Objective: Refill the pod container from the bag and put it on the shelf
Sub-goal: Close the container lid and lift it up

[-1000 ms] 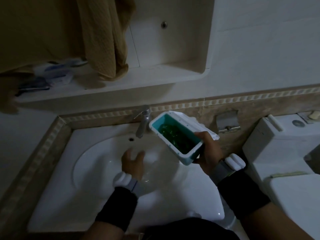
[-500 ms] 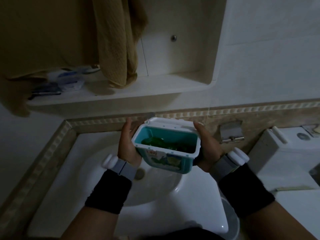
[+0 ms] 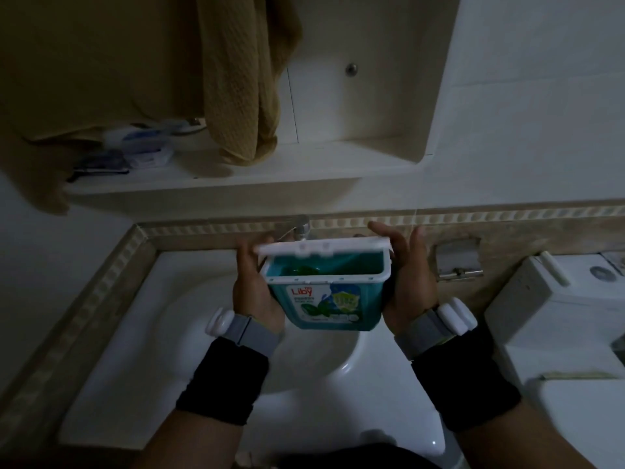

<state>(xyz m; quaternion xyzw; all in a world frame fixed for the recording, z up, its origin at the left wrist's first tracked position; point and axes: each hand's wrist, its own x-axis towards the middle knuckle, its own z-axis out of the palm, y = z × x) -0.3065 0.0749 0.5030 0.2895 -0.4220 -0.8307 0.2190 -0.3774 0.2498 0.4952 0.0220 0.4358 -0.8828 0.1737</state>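
Currently, the pod container (image 3: 326,292) is held in the air above the white sink basin (image 3: 162,333), between both hands. The left hand (image 3: 252,289) is pressed flat against the container's left wall, fingers pointing to the far side; the right hand (image 3: 407,282) is pressed against the right wall in the same way. Neither grip is closed around the box: each is a flat palm clamp, with the box squeezed between the two.

The container is teal with a white rim, and a printed label reading "Liby" is seen on its near face. The white lid (image 3: 321,248) is hinged at the far edge and stands part open, tilted over the opening. Green pods (image 3: 302,270) are seen inside, at the left of the interior; the count cannot be told in the dim light.

A faucet (image 3: 301,228) is noted just beyond the lid, partly hidden by it. The shelf (image 3: 304,170) runs along the wall on the far side, well above the container. A mustard-coloured towel (image 3: 243,79) hangs down to the shelf, and some blurred packets (image 3: 142,147) lie at the shelf's left end. A toilet tank (image 3: 554,299) is seen to the right. Grey straps with white modules are worn on both wrists, over dark sleeves.
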